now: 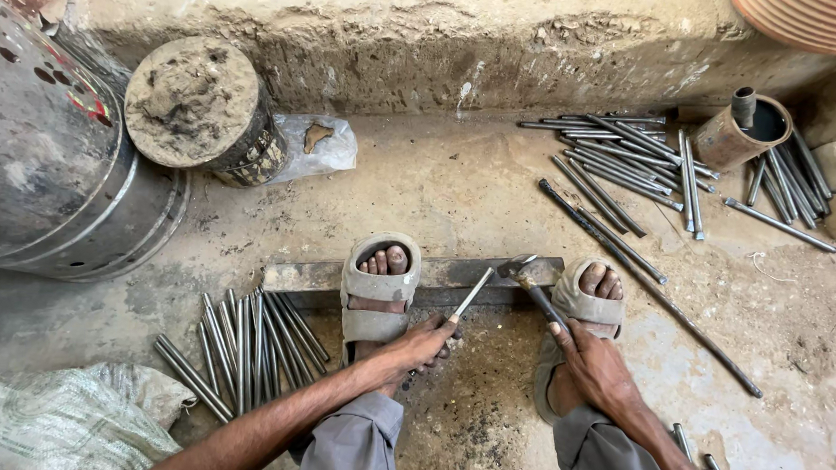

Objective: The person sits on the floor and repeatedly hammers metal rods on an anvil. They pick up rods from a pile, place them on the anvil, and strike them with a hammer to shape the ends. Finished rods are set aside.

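Observation:
My left hand (420, 346) grips a short grey metal rod (473, 293) by its near end, with the far end resting on a flat steel bar (313, 277) that lies across the ground. My right hand (593, 363) holds the handle of a hammer (527, 272), whose head sits on the bar just right of the rod's tip. Both my sandalled feet press on the bar, the left foot (379, 285) beside the rod and the right foot (589, 299) beside the hammer.
A bundle of similar rods (244, 345) lies at my left, and another pile (628, 164) lies at the far right. A long thin rod (651, 287) runs diagonally on the right. A large metal drum (55, 163), a dirt-topped can (198, 108), a rusty tin (744, 135) and a sack (53, 421) stand around.

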### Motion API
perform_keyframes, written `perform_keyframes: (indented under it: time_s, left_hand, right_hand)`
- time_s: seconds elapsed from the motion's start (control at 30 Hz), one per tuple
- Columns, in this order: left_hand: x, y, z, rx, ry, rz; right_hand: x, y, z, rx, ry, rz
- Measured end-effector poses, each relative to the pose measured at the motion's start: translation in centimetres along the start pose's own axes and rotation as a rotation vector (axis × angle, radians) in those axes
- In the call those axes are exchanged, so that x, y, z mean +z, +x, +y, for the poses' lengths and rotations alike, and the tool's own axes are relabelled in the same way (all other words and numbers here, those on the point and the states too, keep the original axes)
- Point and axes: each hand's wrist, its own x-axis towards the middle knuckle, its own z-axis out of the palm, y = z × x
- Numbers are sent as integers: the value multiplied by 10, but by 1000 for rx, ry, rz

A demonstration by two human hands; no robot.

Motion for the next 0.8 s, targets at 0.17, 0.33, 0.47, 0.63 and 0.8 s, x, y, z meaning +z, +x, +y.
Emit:
perform_keyframes:
  time_s: [0.17, 0.33, 0.47, 0.63, 0.8]
  left_hand:
    - [0, 0, 0, 82, 91, -13]
    - [4, 6, -1, 106, 58, 41]
    - [4, 7, 3, 205, 94, 63]
    - [0, -6, 11, 123, 153, 34]
    - [-1, -18, 22, 99, 178, 28]
  right_hand:
    - [6, 9, 3, -63, -45, -21]
    - [10, 12, 9, -77, -45, -11]
    - [-4, 5, -4, -51, 8, -2]
    - [-55, -22, -24, 109, 326, 90]
    - [-65, -30, -16, -378, 503, 385]
